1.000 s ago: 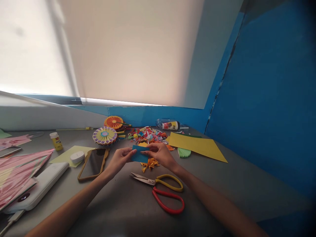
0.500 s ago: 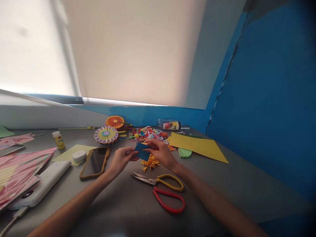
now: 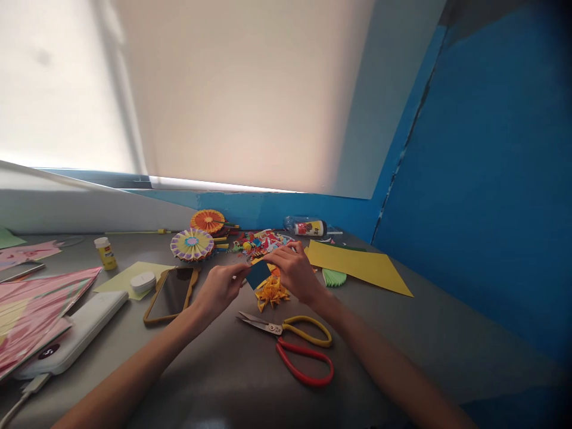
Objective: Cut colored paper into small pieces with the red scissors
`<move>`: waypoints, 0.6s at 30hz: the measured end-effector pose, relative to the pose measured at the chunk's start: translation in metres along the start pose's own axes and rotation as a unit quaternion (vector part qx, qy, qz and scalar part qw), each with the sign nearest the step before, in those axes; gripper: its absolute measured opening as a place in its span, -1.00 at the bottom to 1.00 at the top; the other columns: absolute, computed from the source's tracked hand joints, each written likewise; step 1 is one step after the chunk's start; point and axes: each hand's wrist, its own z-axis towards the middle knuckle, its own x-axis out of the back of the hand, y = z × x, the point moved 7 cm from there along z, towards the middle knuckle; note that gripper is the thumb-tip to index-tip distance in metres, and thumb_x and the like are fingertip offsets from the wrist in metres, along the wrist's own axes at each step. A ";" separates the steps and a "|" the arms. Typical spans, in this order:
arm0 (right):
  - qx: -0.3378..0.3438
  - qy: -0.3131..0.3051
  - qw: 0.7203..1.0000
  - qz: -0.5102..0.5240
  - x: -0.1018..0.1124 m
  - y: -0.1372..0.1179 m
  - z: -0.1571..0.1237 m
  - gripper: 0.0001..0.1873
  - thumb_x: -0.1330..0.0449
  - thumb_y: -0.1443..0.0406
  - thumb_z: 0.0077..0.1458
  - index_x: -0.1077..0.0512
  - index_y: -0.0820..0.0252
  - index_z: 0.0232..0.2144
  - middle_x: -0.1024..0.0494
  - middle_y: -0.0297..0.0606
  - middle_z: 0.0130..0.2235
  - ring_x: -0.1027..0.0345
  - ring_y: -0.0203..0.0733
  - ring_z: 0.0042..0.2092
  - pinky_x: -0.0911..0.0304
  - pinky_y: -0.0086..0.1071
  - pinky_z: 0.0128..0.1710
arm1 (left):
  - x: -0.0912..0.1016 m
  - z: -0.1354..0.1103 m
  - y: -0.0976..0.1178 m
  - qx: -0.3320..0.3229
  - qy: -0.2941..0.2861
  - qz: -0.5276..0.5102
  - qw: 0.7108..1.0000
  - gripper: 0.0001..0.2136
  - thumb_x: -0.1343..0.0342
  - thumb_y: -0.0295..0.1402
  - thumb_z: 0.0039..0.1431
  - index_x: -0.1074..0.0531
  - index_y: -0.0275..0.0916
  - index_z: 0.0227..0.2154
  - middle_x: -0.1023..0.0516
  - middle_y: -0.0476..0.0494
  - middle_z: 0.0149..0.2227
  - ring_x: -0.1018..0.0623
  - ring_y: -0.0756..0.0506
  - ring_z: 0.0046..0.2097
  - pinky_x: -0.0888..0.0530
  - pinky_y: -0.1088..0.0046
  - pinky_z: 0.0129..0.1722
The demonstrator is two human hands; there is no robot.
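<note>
A small blue square of paper [image 3: 258, 275] is held up above the table between my hands. My left hand [image 3: 222, 287] pinches its left corner. With bent fingers, my right hand [image 3: 295, 272] grips its upper right edge. Folded orange paper pieces [image 3: 271, 294] lie in a spiky cluster just below the paper. Nearer to me rest scissors [image 3: 279, 329] with one yellow and one red handle, blades slightly apart and pointing left. Behind my hands is a heap of colourful paper scraps [image 3: 268, 241], partly hidden by my right hand.
To the left lie a phone [image 3: 172, 295], a white earbud case [image 3: 143, 281], a glue stick [image 3: 105, 254] and a white power bank [image 3: 84, 330] with a cable. Pleated paper rosettes [image 3: 192, 244] stand at the back. On the right are a yellow sheet [image 3: 361, 265] and a glue bottle [image 3: 310, 227].
My right hand has shifted its fingers up and over the paper's upper edge. The blue paper has turned slightly in my hands. The things on the table stay in place.
</note>
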 end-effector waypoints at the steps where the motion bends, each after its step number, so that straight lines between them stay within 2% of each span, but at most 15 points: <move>1: -0.009 0.006 1.000 0.001 0.001 0.002 0.000 -0.49 0.05 0.64 0.01 -0.45 0.14 -0.12 -0.55 -0.21 -0.12 -0.36 -0.11 -0.06 0.03 -0.14 0.05 | 0.000 0.000 0.000 0.004 0.000 -0.004 1.000 -0.72 0.02 -0.25 0.18 -0.56 -0.24 -0.35 -0.52 -0.08 -0.54 -0.43 -0.02 -0.53 -0.26 0.56 -0.51; 4: -0.037 0.021 0.999 0.035 0.000 0.004 0.001 -0.57 0.03 0.58 0.09 -0.45 0.14 -0.11 -0.55 -0.19 -0.12 -0.36 -0.10 -0.05 -0.04 -0.16 0.03 | 0.000 -0.001 0.000 0.022 0.001 -0.043 0.999 -0.73 0.00 -0.22 0.15 -0.55 -0.25 -0.40 -0.50 -0.06 -0.57 -0.40 -0.01 -0.55 -0.24 0.57 -0.54; 7: -0.069 0.030 0.991 0.112 -0.003 0.006 0.000 -0.61 0.03 0.53 0.13 -0.45 0.12 -0.12 -0.55 -0.22 -0.13 -0.37 -0.13 -0.07 -0.14 -0.21 -0.03 | 0.003 -0.001 -0.001 0.033 0.012 -0.086 0.996 -0.74 -0.03 -0.21 0.12 -0.55 -0.25 -0.41 -0.51 -0.06 -0.56 -0.41 -0.02 -0.54 -0.27 0.57 -0.53; 13: -0.121 0.033 0.969 0.214 -0.007 0.013 -0.002 -0.68 0.00 0.45 0.14 -0.49 0.13 -0.18 -0.56 -0.21 -0.18 -0.41 -0.12 -0.14 -0.29 -0.24 -0.13 | 0.009 0.002 -0.010 0.035 0.007 -0.030 0.999 -0.73 0.01 -0.24 0.15 -0.55 -0.23 -0.30 -0.57 -0.10 -0.50 -0.49 -0.06 -0.50 -0.30 0.57 -0.51; 15: -0.143 0.048 0.961 0.233 -0.007 0.019 -0.003 -0.69 0.00 0.43 0.14 -0.49 0.14 -0.17 -0.55 -0.20 -0.18 -0.42 -0.12 -0.16 -0.32 -0.26 -0.16 | 0.011 0.003 -0.013 0.045 0.014 -0.032 0.998 -0.72 0.01 -0.23 0.15 -0.56 -0.22 -0.26 -0.59 -0.11 -0.46 -0.52 -0.09 -0.45 -0.33 0.55 -0.47; 18: -0.174 0.054 0.945 0.271 -0.011 0.029 -0.004 -0.70 0.00 0.37 0.17 -0.46 0.15 -0.13 -0.55 -0.19 -0.18 -0.42 -0.12 -0.15 -0.34 -0.27 -0.17 | 0.010 0.004 -0.019 0.079 0.026 -0.124 0.989 -0.66 0.01 -0.18 0.16 -0.50 -0.23 -0.11 -0.61 -0.16 -0.27 -0.56 -0.15 -0.25 -0.41 0.50 -0.32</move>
